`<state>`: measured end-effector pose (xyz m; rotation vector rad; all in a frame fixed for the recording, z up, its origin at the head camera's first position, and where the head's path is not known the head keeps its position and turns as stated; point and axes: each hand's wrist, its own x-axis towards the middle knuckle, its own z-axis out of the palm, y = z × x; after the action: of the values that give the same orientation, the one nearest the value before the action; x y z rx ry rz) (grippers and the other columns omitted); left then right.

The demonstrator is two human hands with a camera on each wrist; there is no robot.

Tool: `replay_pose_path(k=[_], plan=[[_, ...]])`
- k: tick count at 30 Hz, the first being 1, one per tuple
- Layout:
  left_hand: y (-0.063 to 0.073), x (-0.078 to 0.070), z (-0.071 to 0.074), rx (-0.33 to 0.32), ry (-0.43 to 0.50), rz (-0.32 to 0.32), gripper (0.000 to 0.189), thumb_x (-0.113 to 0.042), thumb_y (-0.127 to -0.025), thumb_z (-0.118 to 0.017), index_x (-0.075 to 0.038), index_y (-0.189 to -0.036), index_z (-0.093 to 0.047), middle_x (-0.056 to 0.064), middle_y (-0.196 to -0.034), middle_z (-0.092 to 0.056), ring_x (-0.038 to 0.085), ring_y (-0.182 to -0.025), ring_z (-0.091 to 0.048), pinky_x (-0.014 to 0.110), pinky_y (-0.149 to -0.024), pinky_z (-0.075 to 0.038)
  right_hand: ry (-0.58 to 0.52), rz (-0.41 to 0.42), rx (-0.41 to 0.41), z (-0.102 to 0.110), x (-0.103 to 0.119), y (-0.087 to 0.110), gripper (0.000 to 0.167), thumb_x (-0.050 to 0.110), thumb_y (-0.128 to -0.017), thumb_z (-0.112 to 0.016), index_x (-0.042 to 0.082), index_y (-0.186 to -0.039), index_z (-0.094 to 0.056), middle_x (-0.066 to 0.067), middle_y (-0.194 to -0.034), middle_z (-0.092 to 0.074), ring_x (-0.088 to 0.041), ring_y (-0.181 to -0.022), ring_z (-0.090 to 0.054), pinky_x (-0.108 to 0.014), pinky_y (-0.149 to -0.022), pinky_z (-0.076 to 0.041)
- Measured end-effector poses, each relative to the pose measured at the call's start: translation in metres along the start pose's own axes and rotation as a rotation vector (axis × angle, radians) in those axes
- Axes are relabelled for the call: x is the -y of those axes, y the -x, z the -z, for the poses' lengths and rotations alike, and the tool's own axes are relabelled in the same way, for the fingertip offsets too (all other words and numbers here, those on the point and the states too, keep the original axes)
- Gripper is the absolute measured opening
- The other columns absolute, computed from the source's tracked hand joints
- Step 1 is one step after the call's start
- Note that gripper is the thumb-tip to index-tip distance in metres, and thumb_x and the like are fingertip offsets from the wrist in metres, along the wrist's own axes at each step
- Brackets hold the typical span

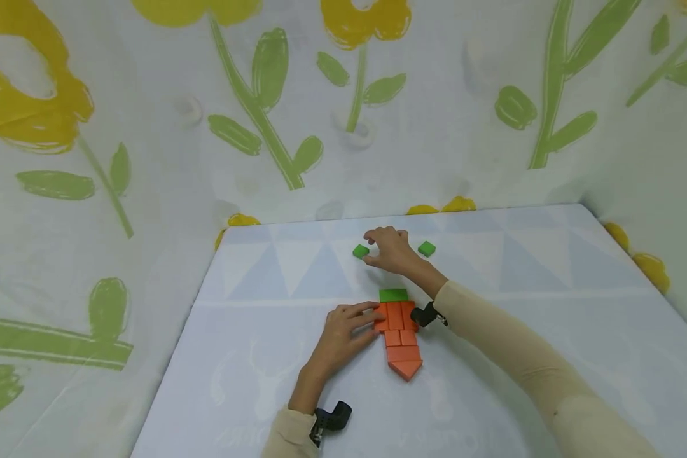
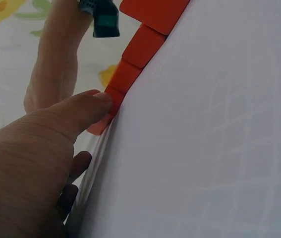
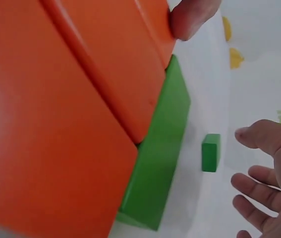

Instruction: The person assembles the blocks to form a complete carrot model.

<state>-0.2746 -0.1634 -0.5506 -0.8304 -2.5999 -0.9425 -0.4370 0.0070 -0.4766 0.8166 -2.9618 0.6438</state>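
Observation:
Orange blocks [image 1: 402, 337] lie flat and fitted together on the table, tapering to a point toward the person. A long green block [image 1: 393, 295] abuts their far end; the right wrist view shows it close up. My left hand [image 1: 340, 334] rests along the left side of the orange blocks, fingertips touching the upper ones. Beyond the long green block, my right hand [image 1: 394, 251] hovers with fingers spread, holding nothing. Just left of its fingertips lies a small green block [image 1: 360, 252]. A second small green block [image 1: 427, 249] lies to the right of that hand.
The pale table [image 1: 252, 369] has a blue triangle pattern along its far side. A floral cloth [image 1: 166, 159] hangs behind and beside it. Black wrist cameras sit on both wrists, the right one [image 1: 426, 315] close over the orange blocks' right edge.

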Motion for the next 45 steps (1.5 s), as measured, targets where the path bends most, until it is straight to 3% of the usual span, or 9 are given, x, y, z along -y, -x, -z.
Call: replay_pose_path(k=[8, 15, 26, 34, 45], plan=[[0.000, -0.002, -0.004, 0.013, 0.004, -0.010, 0.027, -0.029, -0.097, -0.069, -0.028, -0.124, -0.071, -0.007, -0.141, -0.058, 0.020, -0.116, -0.054, 0.050, -0.097, -0.041, 0.022, -0.059, 0.042, -0.017, -0.005, -0.014, 0.050, 0.027, -0.090, -0.076, 0.007, -0.133, -0.061, -0.004, -0.108, -0.065, -0.029, -0.115, -0.052, -0.056, -0.101, -0.028], [-0.001, 0.001, 0.003, 0.011, -0.021, -0.015, 0.027, -0.029, -0.096, -0.069, -0.027, -0.123, -0.072, -0.007, -0.140, -0.058, 0.020, -0.117, -0.054, 0.048, -0.097, -0.042, 0.003, 0.023, 0.016, -0.013, 0.001, -0.019, 0.046, 0.018, -0.089, -0.074, 0.007, -0.132, -0.062, -0.002, -0.107, -0.066, -0.028, -0.114, -0.053, -0.058, -0.106, -0.024], [-0.001, -0.001, 0.007, 0.026, 0.006, 0.040, 0.027, -0.028, -0.096, -0.070, -0.028, -0.123, -0.072, -0.008, -0.140, -0.057, 0.021, -0.118, -0.052, 0.052, -0.099, -0.038, -0.085, 0.217, 0.080, 0.008, 0.000, 0.021, 0.047, 0.012, -0.090, -0.071, 0.005, -0.135, -0.060, -0.001, -0.113, -0.066, -0.027, -0.123, -0.050, -0.057, -0.104, -0.027], [0.000, -0.002, 0.006, 0.040, -0.008, 0.042, 0.030, -0.029, -0.096, -0.069, -0.027, -0.126, -0.071, -0.007, -0.142, -0.057, 0.022, -0.118, -0.051, 0.053, -0.097, -0.038, -0.060, 0.225, 0.126, 0.003, -0.007, 0.052, 0.042, 0.013, -0.091, -0.070, 0.008, -0.132, -0.064, -0.001, -0.121, -0.066, -0.024, -0.121, -0.051, -0.054, -0.103, -0.031], [0.000, -0.001, 0.005, 0.040, -0.012, 0.036, 0.030, -0.031, -0.097, -0.069, -0.028, -0.127, -0.070, -0.009, -0.143, -0.056, 0.021, -0.118, -0.051, 0.052, -0.096, -0.039, -0.032, 0.214, 0.154, -0.002, -0.010, 0.059, 0.037, 0.014, -0.093, -0.068, 0.011, -0.130, -0.066, -0.003, -0.126, -0.066, -0.024, -0.123, -0.051, -0.051, -0.102, -0.032]])
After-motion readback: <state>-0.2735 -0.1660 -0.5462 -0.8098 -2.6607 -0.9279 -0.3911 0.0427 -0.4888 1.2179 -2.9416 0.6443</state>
